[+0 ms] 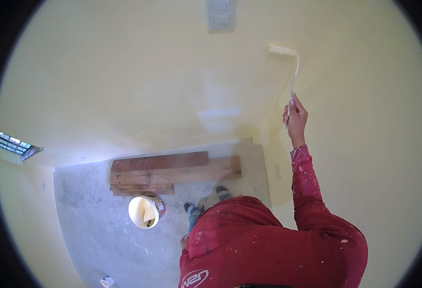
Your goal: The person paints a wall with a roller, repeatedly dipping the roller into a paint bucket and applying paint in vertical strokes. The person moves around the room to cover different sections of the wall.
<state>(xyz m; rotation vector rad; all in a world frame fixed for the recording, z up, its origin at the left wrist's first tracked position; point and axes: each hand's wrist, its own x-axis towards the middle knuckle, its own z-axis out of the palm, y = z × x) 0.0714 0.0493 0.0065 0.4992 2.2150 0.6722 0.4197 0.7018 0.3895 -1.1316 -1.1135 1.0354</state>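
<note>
My right hand (pixel 296 121) is wrapped round the handle of a small paint roller (pixel 282 50), with the arm stretched up and forward. The roller's pale, paint-coated sleeve lies against the cream wall (pixel 139 72), to the right of and below a white switch plate (pixel 221 15). Down at my side, by the hem of my paint-spattered red shirt, only a bit of my left hand (pixel 185 241) shows. Its fingers are mostly hidden, and I see nothing in it.
On the grey concrete floor (pixel 91 211) several wooden boards (pixel 172 168) lie along the wall's foot. A white bucket (pixel 159 207) with paint and a flat pale piece inside stands left of my feet. A small can (pixel 107 282) is farther left. A barred window (pixel 12 142) is at far left.
</note>
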